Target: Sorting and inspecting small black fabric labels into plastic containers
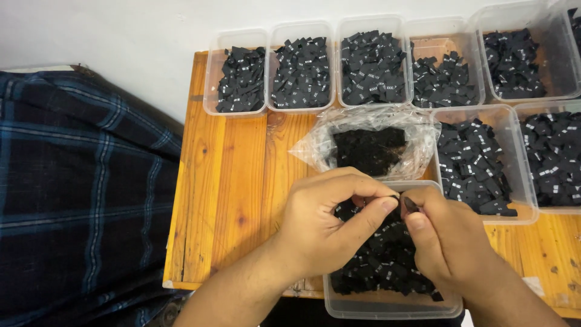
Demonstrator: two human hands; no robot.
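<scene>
Left hand and right hand fingertips pinched together on small black label, clear tub of labels directly beneath, plastic bag just beyond, wooden desk underneath.

A wooden table is taken as the landmark. Along its far edge a row of five tubs is set, each filled with small fabric labels. Nearer, toward the table's right end, two more tubs are placed side by side. At the table's middle an opened plastic bag of labels is laid. At its near edge another tub is set, overhanging it. Left of the table, a checked cloth is spread.
</scene>
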